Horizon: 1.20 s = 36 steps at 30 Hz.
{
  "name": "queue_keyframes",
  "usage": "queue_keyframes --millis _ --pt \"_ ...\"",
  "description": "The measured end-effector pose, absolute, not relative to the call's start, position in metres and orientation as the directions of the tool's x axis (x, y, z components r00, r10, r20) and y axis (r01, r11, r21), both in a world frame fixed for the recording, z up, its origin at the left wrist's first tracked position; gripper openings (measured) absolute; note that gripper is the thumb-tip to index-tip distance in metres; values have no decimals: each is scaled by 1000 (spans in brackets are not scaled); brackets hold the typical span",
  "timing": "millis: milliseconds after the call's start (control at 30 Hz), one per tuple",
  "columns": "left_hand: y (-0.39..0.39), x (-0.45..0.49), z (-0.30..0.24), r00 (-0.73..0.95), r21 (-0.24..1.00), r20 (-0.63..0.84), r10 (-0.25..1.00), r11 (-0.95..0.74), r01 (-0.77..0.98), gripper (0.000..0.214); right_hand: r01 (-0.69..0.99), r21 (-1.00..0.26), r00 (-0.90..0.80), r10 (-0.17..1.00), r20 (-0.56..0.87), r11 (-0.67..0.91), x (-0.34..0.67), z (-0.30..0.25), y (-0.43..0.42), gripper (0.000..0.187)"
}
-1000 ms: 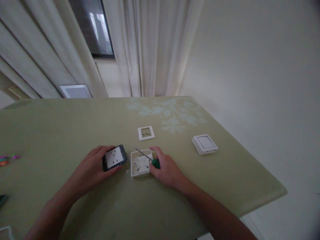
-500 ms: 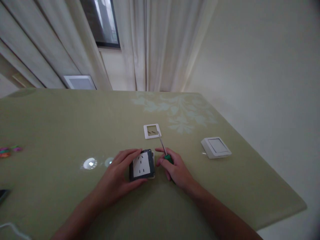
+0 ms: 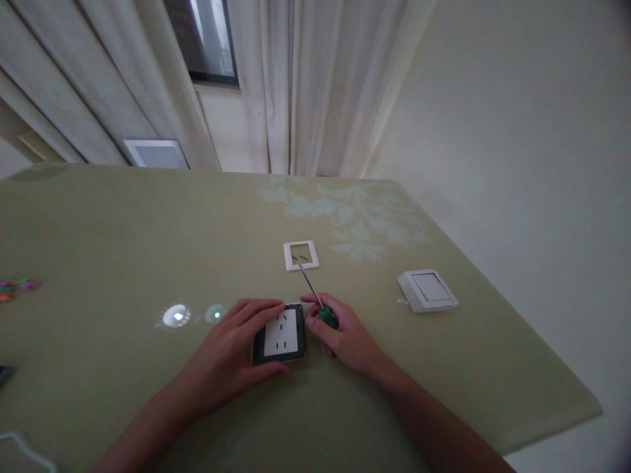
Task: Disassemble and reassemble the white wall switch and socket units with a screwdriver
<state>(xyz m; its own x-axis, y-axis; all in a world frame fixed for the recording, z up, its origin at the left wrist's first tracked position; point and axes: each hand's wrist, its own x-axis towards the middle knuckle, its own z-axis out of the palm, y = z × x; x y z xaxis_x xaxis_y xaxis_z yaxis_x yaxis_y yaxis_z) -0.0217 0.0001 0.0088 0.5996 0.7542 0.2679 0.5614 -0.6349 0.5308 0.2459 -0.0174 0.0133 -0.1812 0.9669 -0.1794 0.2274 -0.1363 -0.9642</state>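
Note:
My left hand (image 3: 241, 348) grips a wall socket (image 3: 281, 336) by its left side, thumb along the near edge and fingers over the far edge. The socket has a white face with dark slots and a dark surround. My right hand (image 3: 345, 335) is closed round the green handle of a screwdriver (image 3: 327, 316), just right of the socket. Its metal shaft points away and to the left, the tip appearing over the near edge of a white square frame (image 3: 286, 258). Inside the frame's opening lie two small screws (image 3: 298, 257).
A white switch on a box (image 3: 428, 291) stands to the right on the green table (image 3: 148, 223). Small colourful objects (image 3: 17, 288) lie at the far left. A white cable (image 3: 27, 450) and a dark object (image 3: 4, 373) show at the left edge. Curtains and a wall border the table.
The socket has gone from tilted to lying flatter, with my left hand still on it. My right hand has swung the screwdriver's tip to the left.

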Motion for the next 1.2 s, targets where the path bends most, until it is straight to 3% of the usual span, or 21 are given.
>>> queue_keyframes --millis 200,433,833,1100,1200 --pt "-2 -24 13 587 529 245 771 -614 586 73 230 -961 -189 962 -197 -151 247 14 -16 45" --pt "-3 -25 15 551 568 218 805 -564 599 70 326 -945 -228 971 -76 2 249 16 -14 43" --pt "-2 -25 20 562 608 162 811 -531 591 70 313 -950 -227 971 -78 -3 248 17 -13 42" --pt "-1 -21 27 528 667 166 833 -489 562 74 178 -977 -86 987 -136 -119 250 18 -11 43" --pt "18 -9 40 474 654 210 855 -484 582 53 106 -989 13 995 -100 -101 253 18 -5 43"
